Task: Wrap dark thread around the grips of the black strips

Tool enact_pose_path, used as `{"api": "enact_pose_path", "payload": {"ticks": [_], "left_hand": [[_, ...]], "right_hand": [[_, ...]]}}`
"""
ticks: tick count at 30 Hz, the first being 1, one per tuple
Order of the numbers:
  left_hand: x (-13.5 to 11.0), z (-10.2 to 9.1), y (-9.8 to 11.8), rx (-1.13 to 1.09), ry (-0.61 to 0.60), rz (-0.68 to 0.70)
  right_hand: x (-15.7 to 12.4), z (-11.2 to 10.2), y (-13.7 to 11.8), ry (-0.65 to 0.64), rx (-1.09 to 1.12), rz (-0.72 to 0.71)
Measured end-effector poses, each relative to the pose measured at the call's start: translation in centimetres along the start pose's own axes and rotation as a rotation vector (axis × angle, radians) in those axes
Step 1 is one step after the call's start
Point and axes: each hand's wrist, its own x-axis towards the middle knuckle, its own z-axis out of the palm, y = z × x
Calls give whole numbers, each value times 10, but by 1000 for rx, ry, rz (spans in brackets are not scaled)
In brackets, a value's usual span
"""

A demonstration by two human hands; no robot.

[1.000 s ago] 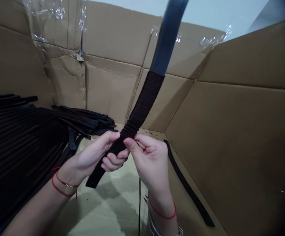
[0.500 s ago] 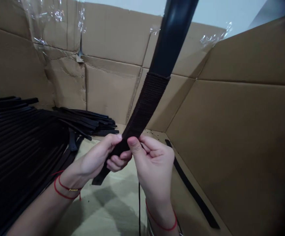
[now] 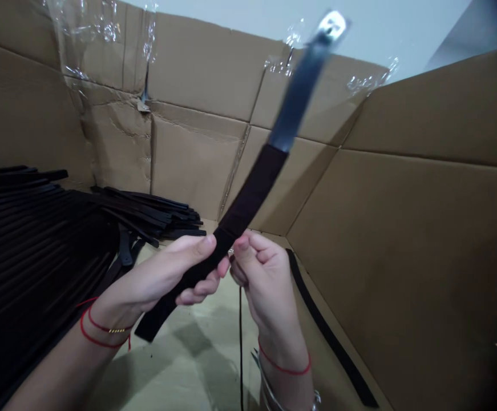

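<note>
My left hand [image 3: 166, 265] is closed round the lower part of a curved black strap [image 3: 156, 317], its thumb on top and fingers underneath. The strap slants up and away to a shiny metal end, blurred at the top. Dark brown cord wrapping [image 3: 254, 191] covers its middle in tight turns. At the strap's right edge, just below the wrapping, my right hand [image 3: 271, 285] pinches with thumb and fingers. A thin dark cord [image 3: 241, 348] hangs straight down beneath that pinch; the piece inside the fingers is mostly hidden.
Many black strips [image 3: 38, 257] lie stacked at the left, with another bundle [image 3: 154, 214] behind. One black strip [image 3: 329, 331] lies along the right. Cardboard walls [image 3: 197, 160] with clear tape enclose the pale work surface [image 3: 180, 365]. A silvery object beside my right wrist is unclear.
The strap has tilted and slid down and left, bringing its metal end into view. My left hand now grips just below the wrapping. My right hand has shifted slightly off the strap's edge.
</note>
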Motion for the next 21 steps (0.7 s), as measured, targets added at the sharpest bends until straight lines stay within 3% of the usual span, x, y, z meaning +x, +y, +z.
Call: {"api": "enact_pose_path", "payload": {"ticks": [2, 4, 5, 6, 9, 10, 12, 14, 15, 17, 18, 19, 21], "left_hand": [[-2, -3, 1, -77, -106, -41], [-1, -5, 0, -96, -236, -128], [1, -6, -2, -53, -244, -147], [3, -6, -3, 14, -193, -130], [9, -4, -7, 184, 126, 35], [10, -2, -8, 181, 148, 37], [10, 1, -10, 119, -18, -60], [9, 4, -11, 125, -155, -91], [8, 6, -12, 174, -117, -40], [7, 8, -13, 273, 91, 111], [7, 9, -13, 264, 152, 136], [7, 8, -13, 213, 140, 110], [9, 6, -12, 74, -46, -18]], "right_hand": [[1, -1, 3, -97, 72, 51], [1, -2, 6, -108, 94, 48], [1, -2, 7, -88, 97, 30], [2, -2, 9, -57, 105, 1], [5, -2, 11, 7, 170, -76], [6, -2, 11, -17, 186, -70], [7, -3, 9, -90, 176, -25], [7, -3, 7, -59, 100, -38], [6, -3, 5, 9, 46, -79], [4, -4, 3, 145, -42, -164], [3, -5, 1, 155, -57, -169], [2, -5, 0, 112, -49, -145], [0, -5, -1, -47, 10, -66]]}}
